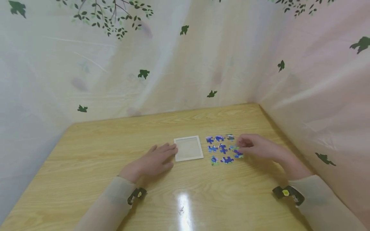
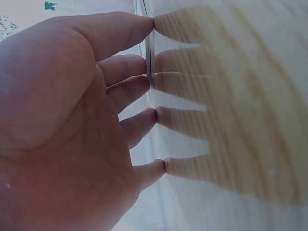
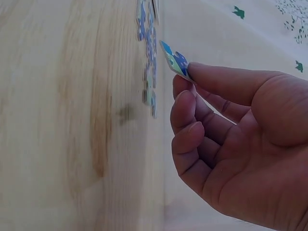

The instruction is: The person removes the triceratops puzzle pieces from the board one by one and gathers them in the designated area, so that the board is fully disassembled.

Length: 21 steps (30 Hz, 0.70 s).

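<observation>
My right hand (image 1: 257, 147) is raised above the right side of the table. In the right wrist view, its thumb and index finger pinch a blue and green jigsaw puzzle piece (image 3: 176, 61), while the other fingers curl beneath. Left of that hand, several blue-purple puzzle pieces (image 1: 223, 148) lie apart in loose rows. A square white-rimmed puzzle frame (image 1: 201, 149) lies flat beside them, with no piece inside. My left hand (image 1: 156, 160) rests with spread fingers at the frame's left edge. Its fingertips (image 2: 160, 164) touch the tabletop, and some meet the frame.
The wooden table (image 1: 110, 199) carries the frame and pieces. A pale curtain (image 1: 173, 89) printed with green leaves stands behind it, and another curtain side (image 1: 312, 122) runs close along the right edge. Dark bands (image 1: 289, 193) sit at both wrists.
</observation>
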Each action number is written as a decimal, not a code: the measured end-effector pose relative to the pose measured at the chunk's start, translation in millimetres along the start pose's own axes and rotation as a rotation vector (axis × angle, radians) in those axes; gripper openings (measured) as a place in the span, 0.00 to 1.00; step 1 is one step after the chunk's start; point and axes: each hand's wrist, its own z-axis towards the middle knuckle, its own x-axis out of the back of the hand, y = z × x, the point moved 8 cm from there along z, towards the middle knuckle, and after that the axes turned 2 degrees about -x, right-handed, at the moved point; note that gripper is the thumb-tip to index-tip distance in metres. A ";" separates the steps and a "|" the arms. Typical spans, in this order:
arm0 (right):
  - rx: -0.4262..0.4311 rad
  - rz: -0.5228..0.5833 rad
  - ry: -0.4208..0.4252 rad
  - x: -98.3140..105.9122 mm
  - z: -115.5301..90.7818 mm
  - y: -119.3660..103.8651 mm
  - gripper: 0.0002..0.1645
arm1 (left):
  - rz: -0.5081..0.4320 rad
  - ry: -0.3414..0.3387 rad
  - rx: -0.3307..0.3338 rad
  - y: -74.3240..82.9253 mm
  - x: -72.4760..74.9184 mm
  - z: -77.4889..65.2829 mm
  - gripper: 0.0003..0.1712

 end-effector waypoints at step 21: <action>-0.079 -0.056 -0.003 -6.4 0.3 12.1 0.07 | 0.003 -0.003 0.003 -2.7 -0.4 -0.1 0.36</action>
